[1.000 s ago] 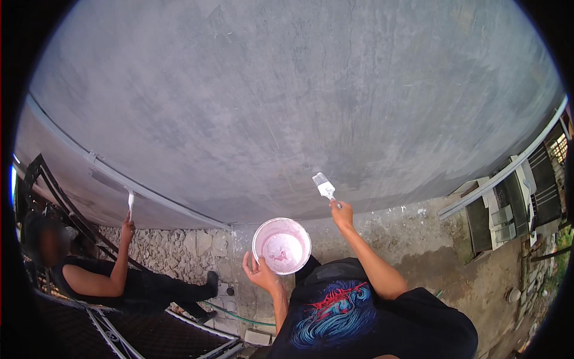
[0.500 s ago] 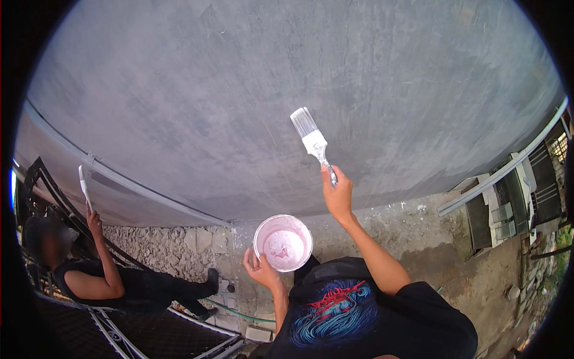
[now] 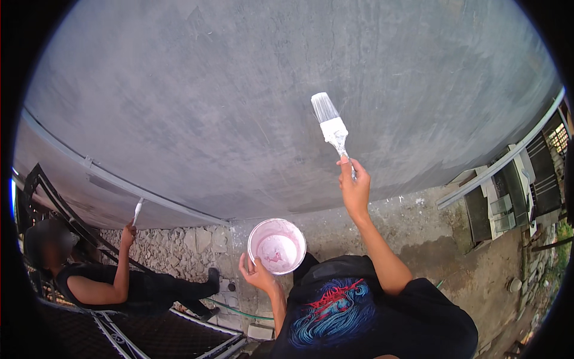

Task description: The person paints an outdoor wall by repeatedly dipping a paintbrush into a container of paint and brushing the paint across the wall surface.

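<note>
Right hand (image 3: pixel 354 188) raised against the grey wall (image 3: pixel 239 90), its fingers (image 3: pixel 345 163) clenched round the handle of a paintbrush (image 3: pixel 330 124). The brush's long axis runs up and slightly to the person's left from the grip, so the pale bristle end lies above the hand and close to the wall face; whether the bristles touch the surface cannot be told from this view. Left hand (image 3: pixel 257 274) held low and near the body, its fingers grasping the rim of a round paint bucket (image 3: pixel 277 246) whose inside is coated pale pink and white. The bucket sits well below the brush and to the left of the right forearm, its open mouth turned upward, so that it lies down and leftward from the bristles. The right hand is the nearer of the two to the wall; the left hand is well apart from it. At lower left, a second person (image 3: pixel 113 287) sits on a metal scaffold (image 3: pixel 143 332) and holds another brush (image 3: pixel 137 210) to a ledge of the same wall. Rubble and bare ground (image 3: pixel 454 239) lie below.
</note>
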`<state>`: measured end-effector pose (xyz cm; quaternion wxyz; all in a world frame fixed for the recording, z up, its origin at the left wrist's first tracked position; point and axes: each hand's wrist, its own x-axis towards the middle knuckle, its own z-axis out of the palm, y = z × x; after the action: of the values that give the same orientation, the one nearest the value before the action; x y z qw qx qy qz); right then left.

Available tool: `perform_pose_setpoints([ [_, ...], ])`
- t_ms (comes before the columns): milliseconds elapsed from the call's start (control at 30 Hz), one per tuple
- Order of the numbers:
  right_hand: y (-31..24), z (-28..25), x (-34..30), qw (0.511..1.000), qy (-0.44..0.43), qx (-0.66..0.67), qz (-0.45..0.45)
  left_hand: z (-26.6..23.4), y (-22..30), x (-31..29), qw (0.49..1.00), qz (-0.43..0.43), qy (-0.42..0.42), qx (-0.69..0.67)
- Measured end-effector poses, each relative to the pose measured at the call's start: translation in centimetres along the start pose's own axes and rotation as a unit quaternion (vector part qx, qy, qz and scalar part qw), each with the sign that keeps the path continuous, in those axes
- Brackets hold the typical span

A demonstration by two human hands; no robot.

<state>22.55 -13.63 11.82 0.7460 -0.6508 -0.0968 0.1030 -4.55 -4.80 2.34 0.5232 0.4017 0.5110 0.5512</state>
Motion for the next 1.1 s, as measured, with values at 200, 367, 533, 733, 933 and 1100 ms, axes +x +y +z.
perform_pose_setpoints([
  [200, 9.1, -1.4, 1.3, 0.972, 0.014, -0.165, -0.166, 0.3, 0.7, -0.1, 1.000, -0.002, -0.022, -0.010],
  [367, 27.2, -6.9, 4.0, 0.952, 0.046, -0.302, 0.023, 1.7, 1.2, -0.9, 0.999, 0.005, -0.049, 0.003],
  [533, 20.3, -5.7, 4.2, 0.974, 0.047, -0.110, 0.194, 1.1, 1.6, -1.3, 0.999, -0.006, -0.030, -0.030],
  [733, 7.1, -4.5, 0.7, 0.996, 0.024, -0.002, 0.088, 0.6, 1.2, -1.0, 0.999, 0.013, -0.030, -0.016],
  [933, 16.7, -5.6, 2.0, 0.986, 0.037, -0.135, -0.090, 0.8, 1.9, -1.8, 1.000, 0.017, -0.022, -0.005],
  [1100, 23.8, -8.8, 2.2, 0.949, 0.017, -0.164, 0.269, 1.8, 2.3, -1.1, 0.999, 0.032, -0.033, -0.030],
])
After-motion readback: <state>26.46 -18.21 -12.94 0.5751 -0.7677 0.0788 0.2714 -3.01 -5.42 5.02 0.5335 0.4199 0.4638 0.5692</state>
